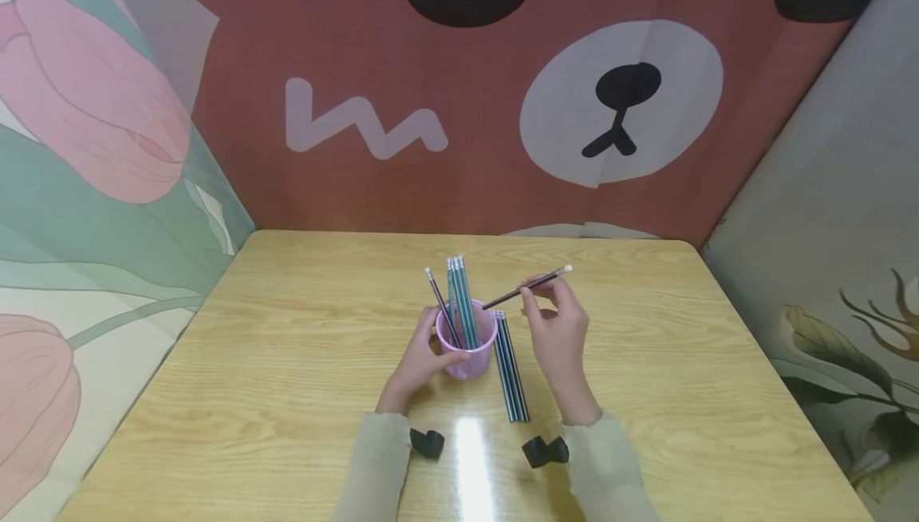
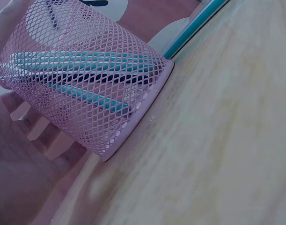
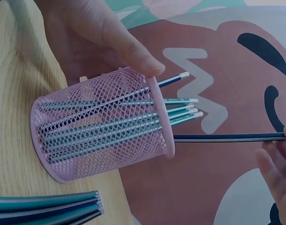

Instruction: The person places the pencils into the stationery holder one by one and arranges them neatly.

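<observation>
A pink mesh pencil cup (image 1: 465,367) stands upright on the table. My left hand (image 1: 412,364) grips it from the left, with the thumb near the rim in the head view. Inside the cup lean several teal pencils (image 1: 465,306) and one dark pencil (image 1: 437,294), their eraser ends up. My right hand (image 1: 562,338) pinches another dark pencil (image 1: 505,297), its eraser end pointing up and right. That pencil slants, its lower end at the cup's right rim. Beside the cup, several striped pencils (image 1: 510,370) lie side by side, also seen at the right wrist view's lower left.
The wooden table (image 1: 287,362) reaches to a wall hanging (image 1: 359,187) with a cartoon bear face. Floral panels (image 1: 93,107) rise on the left, and a pale wall (image 1: 826,187) is on the right. Black straps (image 1: 546,452) show at both sleeve cuffs.
</observation>
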The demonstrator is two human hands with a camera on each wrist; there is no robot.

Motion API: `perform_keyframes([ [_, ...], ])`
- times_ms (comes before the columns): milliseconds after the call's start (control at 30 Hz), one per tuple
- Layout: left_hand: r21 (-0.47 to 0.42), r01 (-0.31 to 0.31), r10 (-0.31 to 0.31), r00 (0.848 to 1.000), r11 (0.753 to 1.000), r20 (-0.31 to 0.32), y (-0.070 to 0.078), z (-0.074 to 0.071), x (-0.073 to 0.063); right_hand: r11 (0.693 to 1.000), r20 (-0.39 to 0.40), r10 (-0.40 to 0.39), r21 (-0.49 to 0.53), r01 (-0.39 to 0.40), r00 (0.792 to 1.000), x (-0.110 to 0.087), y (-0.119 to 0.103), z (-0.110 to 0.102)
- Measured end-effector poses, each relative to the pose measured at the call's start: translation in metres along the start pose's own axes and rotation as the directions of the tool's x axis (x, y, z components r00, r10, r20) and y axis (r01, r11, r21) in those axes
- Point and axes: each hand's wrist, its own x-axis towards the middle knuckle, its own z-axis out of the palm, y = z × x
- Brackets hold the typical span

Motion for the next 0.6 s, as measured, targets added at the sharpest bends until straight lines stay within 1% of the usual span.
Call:
perform_keyframes([
  [67,-0.003,0.006,-0.006,1.0,1.0,-0.001,0.0,0.0,0.001,1.0,-0.005,-0.019,0.009,0.019,1.0,0.0,-0.001,0.0],
  [133,-0.008,0.012,-0.012,1.0,1.0,-0.003,0.0,0.001,0.001,0.999,0.005,-0.029,0.017,0.029,1.0,0.0,0.0,0.001],
  [200,-0.017,0.017,-0.017,1.0,1.0,-0.003,0.0,0.001,0.001,0.999,0.036,-0.036,0.011,0.035,0.999,-0.001,0.001,0.003],
  [267,-0.022,0.018,-0.018,1.0,1.0,-0.004,0.001,0.001,0.001,0.999,0.076,-0.023,-0.029,0.025,0.997,-0.002,0.002,0.005],
  [333,-0.022,0.013,-0.013,1.0,1.0,-0.004,0.001,0.001,0.001,0.996,0.118,0.005,-0.085,0.005,0.993,-0.002,0.002,0.008],
  [400,-0.015,0.002,-0.002,1.0,1.0,-0.004,0.001,0.0,0.0,0.987,0.163,0.053,-0.156,-0.028,0.985,-0.003,0.002,0.011],
  [500,-0.004,-0.009,0.009,1.0,1.0,-0.003,0.001,0.001,0.0,0.964,0.223,0.138,-0.255,-0.079,0.965,-0.004,0.006,0.015],
  [600,-0.008,-0.015,0.015,1.0,1.0,0.0,0.001,0.001,0.0,0.939,0.266,0.194,-0.328,-0.1,0.944,-0.006,0.012,0.02],
])
